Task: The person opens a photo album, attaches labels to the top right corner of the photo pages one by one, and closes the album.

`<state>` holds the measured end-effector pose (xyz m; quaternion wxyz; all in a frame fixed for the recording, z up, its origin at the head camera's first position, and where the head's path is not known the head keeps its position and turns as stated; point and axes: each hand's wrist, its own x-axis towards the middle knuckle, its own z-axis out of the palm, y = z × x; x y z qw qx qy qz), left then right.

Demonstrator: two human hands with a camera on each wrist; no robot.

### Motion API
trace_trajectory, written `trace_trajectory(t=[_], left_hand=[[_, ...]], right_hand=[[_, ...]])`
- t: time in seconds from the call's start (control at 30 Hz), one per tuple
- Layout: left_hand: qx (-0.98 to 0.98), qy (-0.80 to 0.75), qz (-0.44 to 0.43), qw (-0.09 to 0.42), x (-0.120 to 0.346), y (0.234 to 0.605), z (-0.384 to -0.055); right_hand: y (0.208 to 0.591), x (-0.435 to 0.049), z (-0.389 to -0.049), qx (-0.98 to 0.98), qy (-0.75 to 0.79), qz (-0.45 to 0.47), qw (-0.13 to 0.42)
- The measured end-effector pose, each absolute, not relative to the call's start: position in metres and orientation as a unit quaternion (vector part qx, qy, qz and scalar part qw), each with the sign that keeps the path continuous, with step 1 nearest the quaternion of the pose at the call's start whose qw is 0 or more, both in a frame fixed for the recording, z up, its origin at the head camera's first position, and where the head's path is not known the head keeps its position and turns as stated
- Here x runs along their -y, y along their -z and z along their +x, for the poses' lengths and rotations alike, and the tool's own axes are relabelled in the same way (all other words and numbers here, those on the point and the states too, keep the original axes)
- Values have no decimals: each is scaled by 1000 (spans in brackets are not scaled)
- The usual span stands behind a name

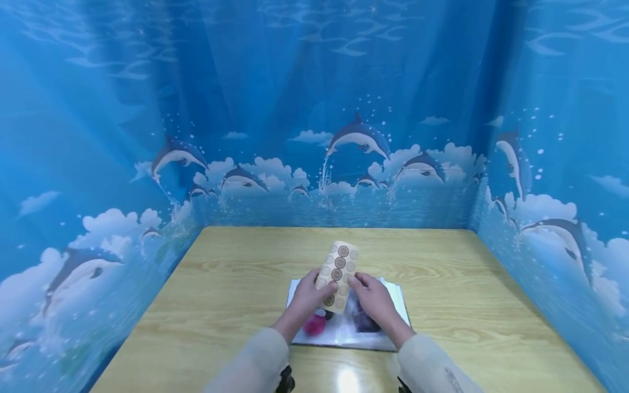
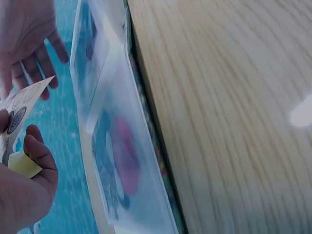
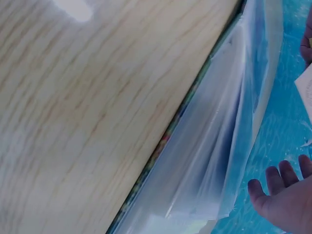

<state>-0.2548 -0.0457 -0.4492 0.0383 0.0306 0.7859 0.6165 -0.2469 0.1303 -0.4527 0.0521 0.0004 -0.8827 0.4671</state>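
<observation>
My left hand (image 1: 310, 297) grips a cream sheet of round stickers (image 1: 339, 278) by its lower left side, thumb across the front. A row of darker brown circles runs down its middle, with paler ones on both sides. In the left wrist view a small yellow piece (image 2: 24, 165) shows by the curled left fingers. My right hand (image 1: 375, 303) is at the sheet's right edge; its fingers look loosely extended in the right wrist view. Below both hands an open album (image 1: 344, 339) with clear plastic sleeves lies on the table, partly hidden by the arms.
The wood-grain table (image 1: 231, 284) extends around the album. Blue curtains (image 1: 275, 109) printed with dolphins and clouds enclose its back and both sides. A pink shape (image 1: 314, 326) shows on the album's left page, a dark picture (image 1: 365, 322) on its right.
</observation>
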Motion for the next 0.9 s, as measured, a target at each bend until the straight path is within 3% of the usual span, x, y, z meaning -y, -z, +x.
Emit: trace_trajectory(t=[0.47,0.9], left_hand=[[-802,-593,21,60,30,459,-255],[-764,-644,0,50,37,455,-263]], right_hand=[[447,-149,-243,833,-549,-50,56],[444,-168,-245,852,-520,-63,3]])
